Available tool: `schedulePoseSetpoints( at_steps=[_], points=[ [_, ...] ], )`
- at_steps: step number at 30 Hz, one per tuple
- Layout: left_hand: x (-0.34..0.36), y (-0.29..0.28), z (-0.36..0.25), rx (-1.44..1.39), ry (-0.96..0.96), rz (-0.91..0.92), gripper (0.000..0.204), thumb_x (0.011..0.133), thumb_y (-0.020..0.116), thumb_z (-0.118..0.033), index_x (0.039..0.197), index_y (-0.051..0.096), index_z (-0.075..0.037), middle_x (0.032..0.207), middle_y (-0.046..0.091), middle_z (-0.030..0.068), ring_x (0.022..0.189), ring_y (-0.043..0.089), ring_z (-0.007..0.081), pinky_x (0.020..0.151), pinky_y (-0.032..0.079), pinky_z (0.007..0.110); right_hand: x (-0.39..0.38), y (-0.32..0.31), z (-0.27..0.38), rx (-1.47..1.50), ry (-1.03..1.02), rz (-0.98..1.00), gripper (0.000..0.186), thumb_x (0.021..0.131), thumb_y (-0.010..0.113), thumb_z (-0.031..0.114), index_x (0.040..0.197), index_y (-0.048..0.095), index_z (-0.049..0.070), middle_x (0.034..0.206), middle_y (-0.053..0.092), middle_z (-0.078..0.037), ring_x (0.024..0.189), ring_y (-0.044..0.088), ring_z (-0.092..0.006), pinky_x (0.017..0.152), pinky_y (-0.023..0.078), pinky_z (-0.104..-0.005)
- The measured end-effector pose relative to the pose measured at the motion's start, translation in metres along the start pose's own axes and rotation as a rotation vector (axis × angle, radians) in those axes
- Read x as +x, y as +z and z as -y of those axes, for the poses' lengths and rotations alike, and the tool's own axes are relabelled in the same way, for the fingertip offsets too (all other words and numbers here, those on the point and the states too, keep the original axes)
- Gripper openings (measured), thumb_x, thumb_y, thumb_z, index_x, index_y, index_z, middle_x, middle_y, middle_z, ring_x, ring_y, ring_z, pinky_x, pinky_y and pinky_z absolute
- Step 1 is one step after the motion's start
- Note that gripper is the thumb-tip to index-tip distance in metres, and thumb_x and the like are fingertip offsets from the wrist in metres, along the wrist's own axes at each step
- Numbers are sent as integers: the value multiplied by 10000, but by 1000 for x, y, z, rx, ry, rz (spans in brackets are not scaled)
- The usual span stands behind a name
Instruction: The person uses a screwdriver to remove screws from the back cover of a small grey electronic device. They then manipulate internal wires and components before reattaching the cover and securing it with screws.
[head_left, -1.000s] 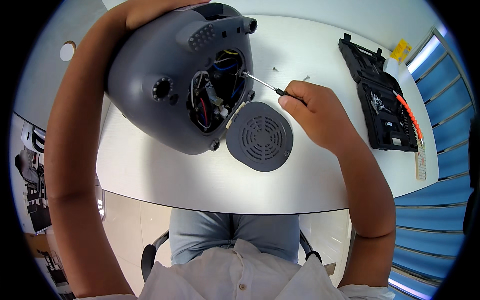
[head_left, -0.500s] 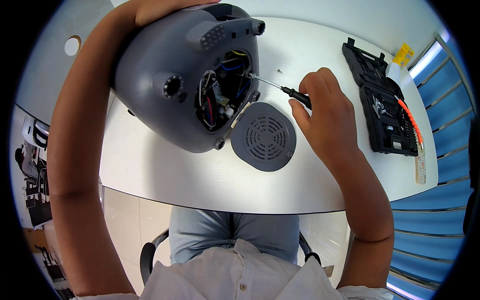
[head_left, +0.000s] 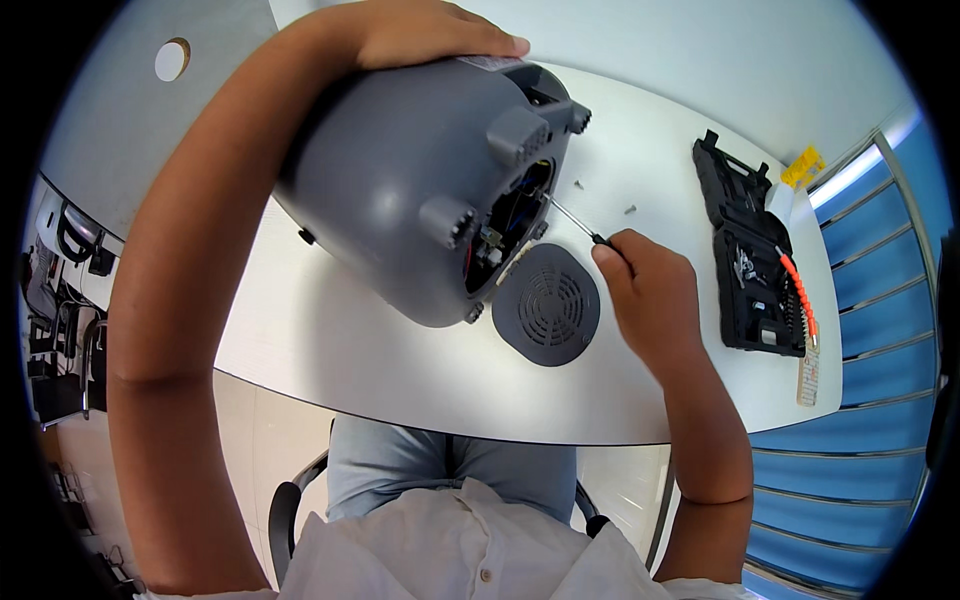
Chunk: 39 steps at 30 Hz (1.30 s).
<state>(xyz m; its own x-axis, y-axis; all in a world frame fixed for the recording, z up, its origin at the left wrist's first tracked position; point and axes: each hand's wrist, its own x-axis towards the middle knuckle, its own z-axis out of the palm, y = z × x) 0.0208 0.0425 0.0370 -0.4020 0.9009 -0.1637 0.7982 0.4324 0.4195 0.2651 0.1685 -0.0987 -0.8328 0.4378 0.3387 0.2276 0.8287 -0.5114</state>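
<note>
A grey rounded appliance [head_left: 385, 190] with stubby feet lies tipped on the white table. Wires and parts show through the opening [head_left: 510, 222] in its base. Over the top of the housing rests my left hand [head_left: 425, 35], fingers stretched along it and partly out of sight. My right hand [head_left: 650, 295] is closed around the dark handle of a screwdriver [head_left: 574, 219]. Its metal tip reaches the right rim of the opening; whether it sits in a screw is too small to tell. Just below the opening lies a grey slotted cover [head_left: 548, 305].
Two small screws [head_left: 630, 209] lie right of the appliance. On the table's right side, a black tool case [head_left: 735, 215] stands open with bits and an orange flexible shaft [head_left: 795, 280]. Beside it are a pale remote-like strip [head_left: 807, 378] and a yellow item [head_left: 802, 167]. Metal railings [head_left: 880, 245] run beyond.
The appliance has rolled so its opening faces more to the right, and my left hand has come further over its top. My right hand, still holding the screwdriver, has uncovered a second screw.
</note>
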Motion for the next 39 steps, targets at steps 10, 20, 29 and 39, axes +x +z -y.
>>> schedulePoseSetpoints(
  at_steps=[10,20,29,39],
  points=[
    [0,9,11,-119,46,-122,602,875,503,-571,1062,655,-19,984,655,134,866,601,186,822,471,296,17,-8,-6,301,258,219,139,810,676,121,853,564,51,662,508,-42,612,509,-136,541,418,-276],
    [10,5,12,-98,79,-73,523,891,484,-545,958,646,-51,889,636,101,773,588,176,758,478,292,4,14,-11,-408,-298,-231,188,827,673,227,838,588,60,646,529,-44,577,524,-201,526,421,-323],
    [10,6,7,-85,61,-60,556,889,479,-571,1014,631,-51,955,628,118,844,592,189,801,474,304,43,-35,-17,785,564,722,216,932,539,241,870,591,40,590,427,36,546,349,-51,497,289,-220],
    [18,4,14,-86,45,-70,581,880,478,-570,1047,625,-33,992,628,132,879,592,198,830,469,308,12,-2,-18,-399,-394,-220,145,777,667,95,780,522,93,686,492,-30,625,505,-168,514,421,-309]
  ],
)
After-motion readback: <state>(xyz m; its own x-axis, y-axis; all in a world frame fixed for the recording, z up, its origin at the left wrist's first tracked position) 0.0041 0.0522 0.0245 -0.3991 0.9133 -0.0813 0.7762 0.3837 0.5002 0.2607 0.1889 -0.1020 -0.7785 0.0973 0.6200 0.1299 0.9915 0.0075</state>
